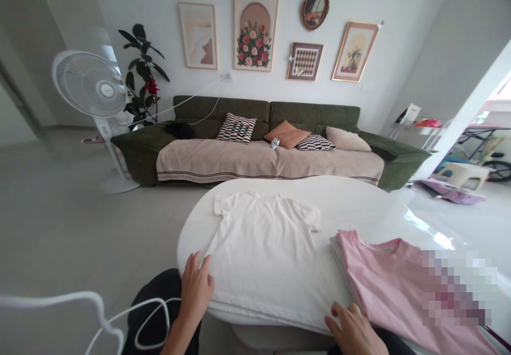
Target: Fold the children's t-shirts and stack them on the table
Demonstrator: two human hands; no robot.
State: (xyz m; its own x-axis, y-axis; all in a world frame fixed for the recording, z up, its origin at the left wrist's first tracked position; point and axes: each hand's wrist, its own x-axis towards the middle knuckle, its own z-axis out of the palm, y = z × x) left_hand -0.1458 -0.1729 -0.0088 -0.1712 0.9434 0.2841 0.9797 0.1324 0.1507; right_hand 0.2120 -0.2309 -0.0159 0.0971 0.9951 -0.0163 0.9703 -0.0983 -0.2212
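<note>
A white T-shirt (261, 248) lies spread flat on a white oval table (351, 200), its collar pointing away from me. My left hand (195, 287) rests at the shirt's near left hem, fingers stretched out and flat. At the shirt's near right hem my right hand (353, 329) lies with fingers extended. A folded pink T-shirt (383, 280) sits on a stack of clothes just right of the white one, next to my right hand.
A green sofa (275, 142) with cushions and a beige throw stands behind the table. A white standing fan (93, 91) and a potted plant (141, 73) are at the left. White cable (99, 312) loops near my lap. Framed pictures hang on the wall.
</note>
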